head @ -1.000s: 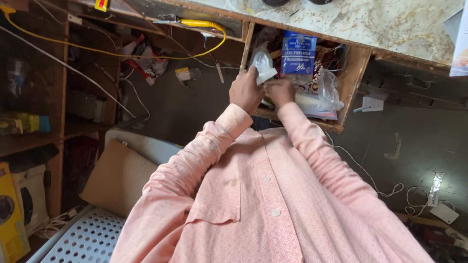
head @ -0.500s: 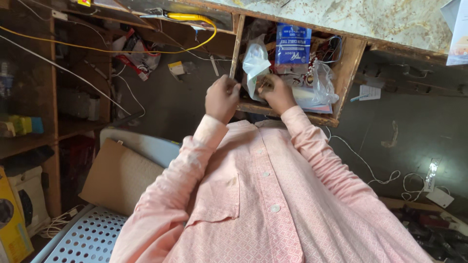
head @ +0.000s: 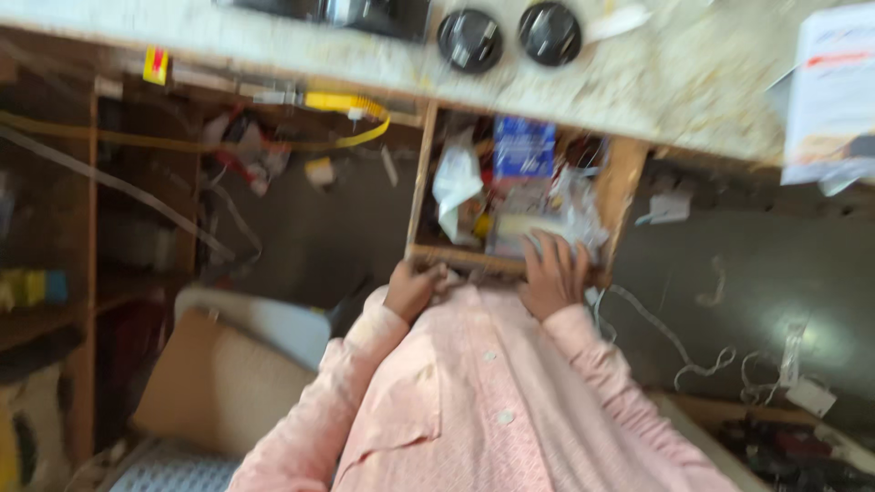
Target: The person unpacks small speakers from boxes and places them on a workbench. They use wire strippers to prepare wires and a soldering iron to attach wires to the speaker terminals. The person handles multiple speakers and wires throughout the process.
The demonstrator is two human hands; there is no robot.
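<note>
An open wooden drawer point(head: 612, 182) hangs under a speckled worktop. It holds a blue box point(head: 523, 150), a crumpled white plastic bag point(head: 456, 180) and clear bags point(head: 574, 205). My left hand point(head: 413, 290) is curled on the drawer's front rail at its left corner. My right hand point(head: 552, 271) lies flat, fingers spread, over the front rail and the clear bags. Pink sleeves cover both arms. The view is blurred.
Two black round knobs point(head: 509, 36) sit on the worktop point(head: 693, 91), and a white box point(head: 834, 100) stands at the far right. Yellow cable point(head: 351, 107) and shelves with clutter lie to the left. White wires point(head: 693, 355) trail on the dark floor, and a cardboard sheet point(head: 210, 387) is lower left.
Both hands let go of the white plastic bag, which now rests in the drawer, and drew back to the drawer's front edge. The view tilted up onto the worktop.
</note>
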